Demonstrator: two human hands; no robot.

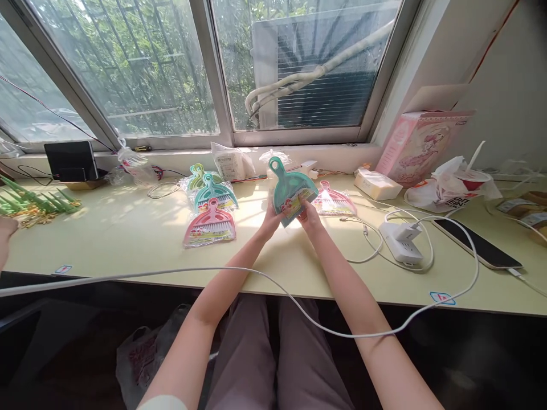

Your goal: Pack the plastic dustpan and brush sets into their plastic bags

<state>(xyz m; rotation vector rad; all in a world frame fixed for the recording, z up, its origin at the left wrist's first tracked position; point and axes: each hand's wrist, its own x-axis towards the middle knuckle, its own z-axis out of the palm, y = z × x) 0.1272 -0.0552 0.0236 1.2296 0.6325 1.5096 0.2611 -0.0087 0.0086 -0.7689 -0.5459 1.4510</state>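
Both my hands hold up a teal dustpan with a printed label, tilted, its looped handle pointing up and left. My left hand grips its lower left side, and my right hand pinches its lower right edge. Left of them on the table, a pink dustpan-and-brush set in clear wrap overlaps a teal set, with a green set behind. Another pink set lies just right of the held dustpan, partly hidden by it.
A white cable hangs across my forearms. A power strip and a phone lie on the right of the table, with a pink box behind. Another person's hand shows at far left beside green stalks.
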